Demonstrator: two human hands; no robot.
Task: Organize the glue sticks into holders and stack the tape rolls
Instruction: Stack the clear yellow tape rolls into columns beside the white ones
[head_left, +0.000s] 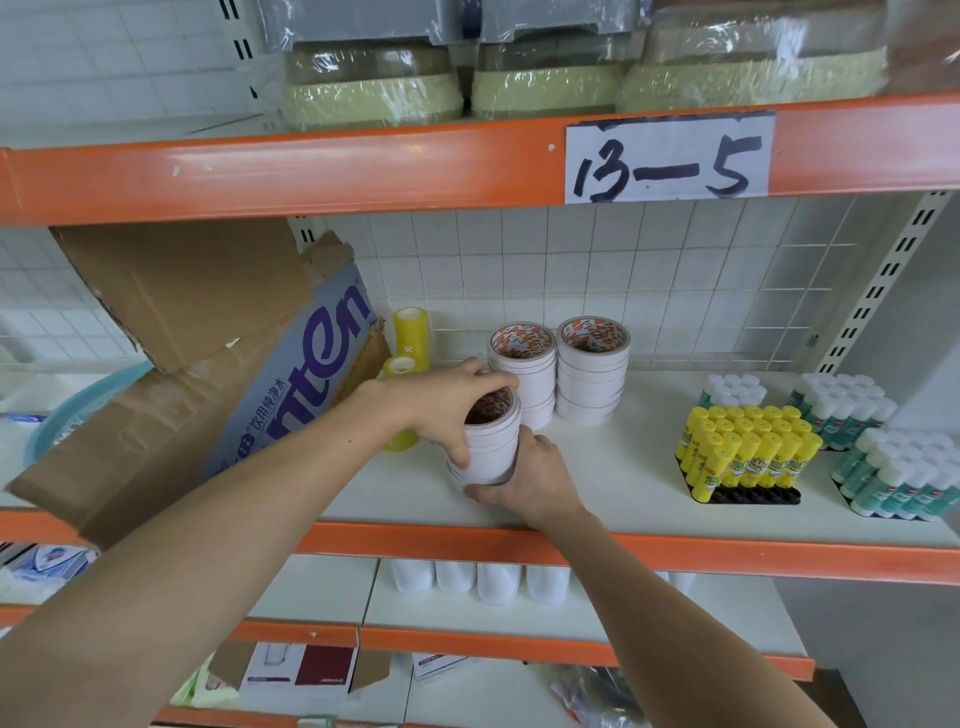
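You've got the front stack of tape rolls (491, 441) between both hands, near the front edge of the white shelf (613, 483), toward its left half. Your left hand (447, 410) curls over the top and near side, fingers reaching across the open core, thumb pressed low on the wall. Your right hand (524, 480) clamps the base from the right, fingers wrapped under the bottom rolls. The stack is white-sided, thin lines marking each roll, a red-and-white printed core at the top.

Just behind it stand two more white stacks: the middle stack (522, 376) touching or nearly touching yours, the taller stack (592, 369) right beside that. Further left, yellow-tinted clear tape rolls (410, 332) sit against a tilted cardboard box (218, 364) with purple lettering.

Well to the right, yellow glue sticks (748, 449) stand upright in a black holder (753, 494), packed in rows. Behind and right of them, white-capped green glue sticks (841, 410) stand in clusters, another group (898, 483) at the frame's edge.

The shelf has an orange front beam (675, 556), a white wire grid (623, 270) behind, white tile past that. The upper beam carries a paper label (667, 158) reading 13—5, with plastic-wrapped bundles (374, 88) above. Lower shelves hold white cups (480, 579) and small boxes (301, 670).
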